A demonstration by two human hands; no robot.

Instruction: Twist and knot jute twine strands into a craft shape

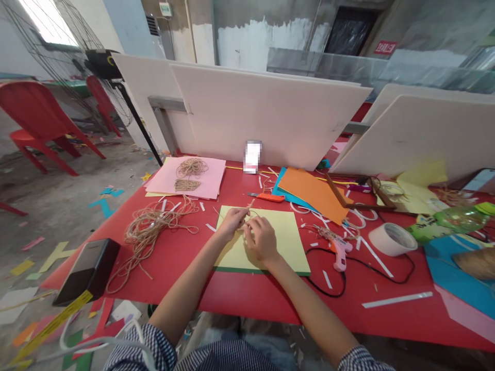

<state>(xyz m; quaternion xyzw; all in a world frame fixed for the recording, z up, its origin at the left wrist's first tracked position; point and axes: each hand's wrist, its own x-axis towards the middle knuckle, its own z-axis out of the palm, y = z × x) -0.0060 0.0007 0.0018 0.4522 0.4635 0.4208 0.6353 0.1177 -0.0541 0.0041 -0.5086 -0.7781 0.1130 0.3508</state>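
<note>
Both of my hands work together above a pale yellow card (266,247) lying on a green sheet on the red table (240,293). My left hand (232,222) pinches a thin strand of jute twine (250,206), and a short end sticks up past its fingers. My right hand (261,239) closes on the same small bundle, whose middle its fingers hide. To the left of my hands lies a loose tangle of jute twine (150,232). Two flat twine coils (192,167) rest on pink paper (212,178) farther back.
A pink hot glue gun (339,252) with a black cord lies to the right, near a white tape roll (392,239). An orange utility knife (266,197), orange card (313,193), and white paper strips lie around. A black box (87,271) sits at the front-left corner. Upright white panels stand behind.
</note>
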